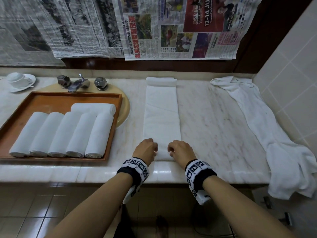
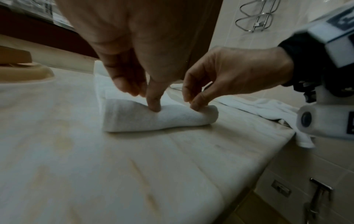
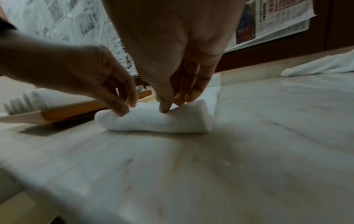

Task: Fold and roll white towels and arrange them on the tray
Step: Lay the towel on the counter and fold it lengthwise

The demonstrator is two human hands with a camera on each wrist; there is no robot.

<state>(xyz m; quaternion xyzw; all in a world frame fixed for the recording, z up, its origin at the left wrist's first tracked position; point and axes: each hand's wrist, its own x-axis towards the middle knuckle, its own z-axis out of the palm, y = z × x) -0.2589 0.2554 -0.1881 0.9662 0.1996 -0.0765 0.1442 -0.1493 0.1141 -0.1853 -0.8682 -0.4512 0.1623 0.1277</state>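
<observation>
A long folded white towel strip (image 1: 161, 114) lies on the marble counter, running away from me. Its near end is curled into a small roll (image 2: 153, 119), also seen in the right wrist view as the roll (image 3: 153, 121). My left hand (image 1: 154, 148) grips the roll's left part, thumb pressed into it. My right hand (image 1: 171, 149) pinches the roll's right part with curled fingers. The wooden tray (image 1: 51, 102) sits to the left with several rolled towels (image 1: 60, 133) side by side and one more roll (image 1: 93, 108) lying across behind them.
Loose crumpled white towels (image 1: 257, 117) trail along the counter's right side and hang over its front edge. A tap (image 1: 77, 83) with two knobs and a cup on a saucer (image 1: 17, 79) stand at the back left. Newspaper covers the back wall; a tiled wall closes the right.
</observation>
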